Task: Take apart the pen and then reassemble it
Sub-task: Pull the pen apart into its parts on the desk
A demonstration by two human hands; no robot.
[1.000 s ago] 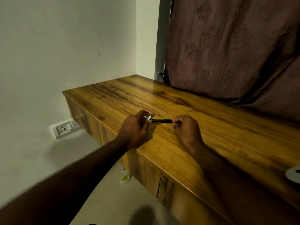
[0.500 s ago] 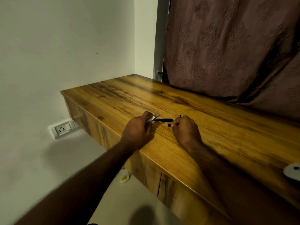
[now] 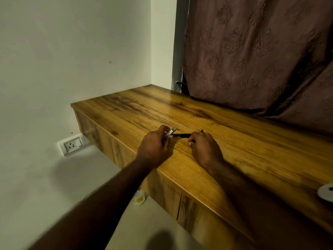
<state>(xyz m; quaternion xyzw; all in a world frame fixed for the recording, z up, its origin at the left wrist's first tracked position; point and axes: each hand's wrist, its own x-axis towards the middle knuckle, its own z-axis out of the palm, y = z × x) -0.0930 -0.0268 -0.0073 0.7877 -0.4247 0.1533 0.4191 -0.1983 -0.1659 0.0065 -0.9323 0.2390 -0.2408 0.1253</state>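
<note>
A black pen barrel [image 3: 181, 135] lies level just above the wooden counter [image 3: 243, 141], spanning the gap between my two hands. My left hand [image 3: 155, 147] pinches its left end, where a silver clip or cap piece [image 3: 171, 131] sticks up at a slant. My right hand [image 3: 203, 147] is closed around the right end. A thin dark tip [image 3: 202, 131] pokes up past its knuckles; whether it belongs to the pen I cannot tell. Fingers hide both ends of the barrel.
The counter's front edge [image 3: 180, 179] runs diagonally below my wrists. A brown patterned curtain [image 3: 252, 60] hangs over the back. A white round object [image 3: 326, 193] sits at the right edge. A wall socket [image 3: 72, 145] and a small bottle [image 3: 139, 198] are lower left.
The hands have drawn slightly apart and then closed in again; a thin dark tip now shows above my right knuckles. The view shifted slightly.
</note>
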